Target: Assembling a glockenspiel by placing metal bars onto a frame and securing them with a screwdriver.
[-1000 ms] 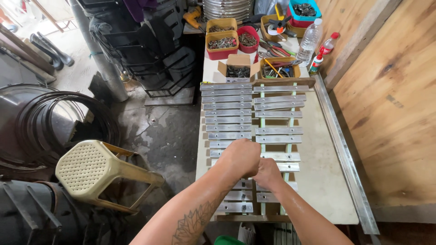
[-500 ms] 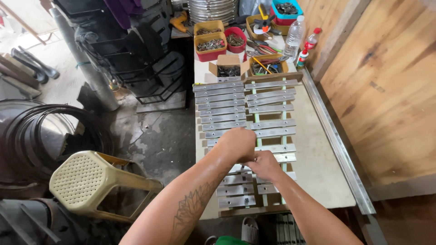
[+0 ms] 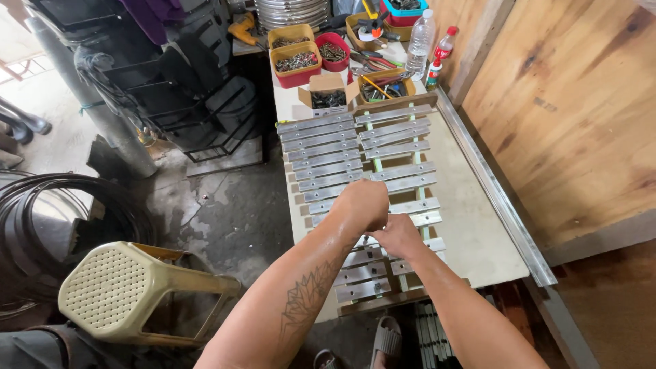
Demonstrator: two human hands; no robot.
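Note:
Two columns of flat silver metal bars (image 3: 328,154) lie like rungs across pale green rails on a workbench (image 3: 471,232). My left hand (image 3: 362,203) is clenched in a fist over the bars near the middle of the rows. Its fingers are turned away, so whatever they may hold is hidden. My right hand (image 3: 398,236) sits just below and right of it, touching the left hand, with its fingers curled down onto a bar. My left forearm hides several near bars.
Bins of screws (image 3: 295,65), a cardboard box (image 3: 328,96), hand tools and a water bottle (image 3: 418,44) crowd the bench's far end. A metal angle strip (image 3: 492,191) runs along a plywood wall (image 3: 581,102). A beige plastic stool (image 3: 116,290), coiled black hose (image 3: 41,225) and black metal frames (image 3: 184,102) stand on the floor at left.
Both hands stay pressed together over the same bars. The view has drifted slightly, so the bench sits a little higher and further right in the frame.

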